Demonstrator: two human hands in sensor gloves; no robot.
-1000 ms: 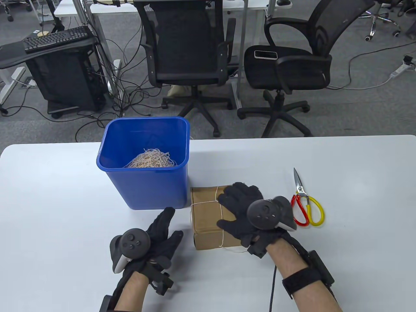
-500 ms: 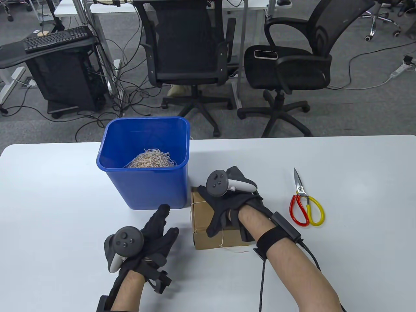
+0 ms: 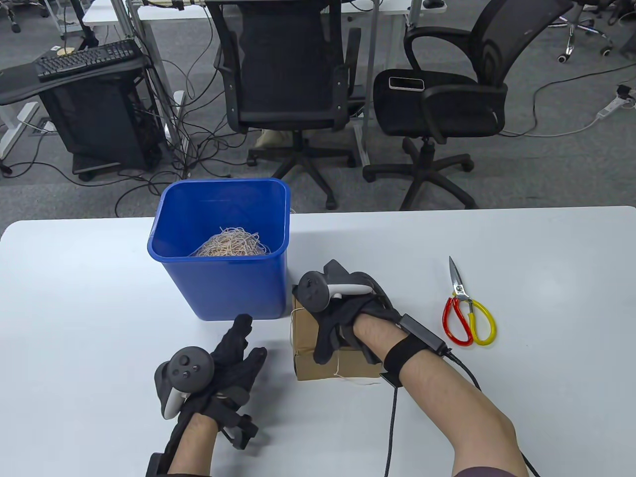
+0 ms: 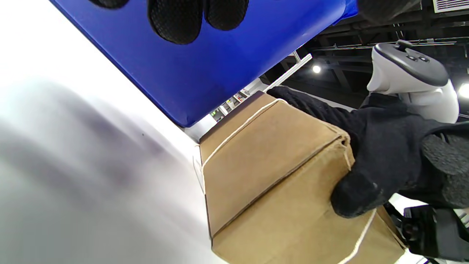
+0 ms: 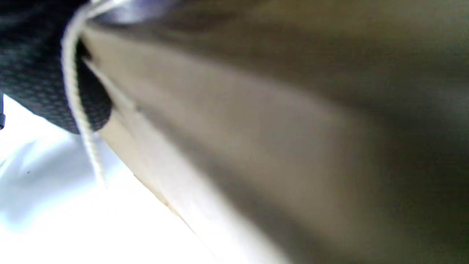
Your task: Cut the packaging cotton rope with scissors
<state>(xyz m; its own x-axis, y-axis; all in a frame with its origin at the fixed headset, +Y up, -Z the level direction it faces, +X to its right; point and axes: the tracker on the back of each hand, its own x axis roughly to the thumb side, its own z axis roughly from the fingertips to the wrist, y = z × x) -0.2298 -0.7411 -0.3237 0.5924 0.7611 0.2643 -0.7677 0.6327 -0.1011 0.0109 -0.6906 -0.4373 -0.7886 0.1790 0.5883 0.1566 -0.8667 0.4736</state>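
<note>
R hand [image 3: 343,318] grips the cardboard box [image 3: 305,343] w/ fingers wrapped; L hand [image 3: 233,355] loose, empty; turn it slow so cotton rope [image 4: 234,134] faces up.

A blue bin [image 3: 223,263] holding tangled string scraps [image 3: 231,243] stands on the white surface [image 3: 546,278]. Beyond, at twelve o'clock, two black office chairs [image 3: 283,89]; a keyboard [image 3: 87,59] at ten o'clock.
</note>
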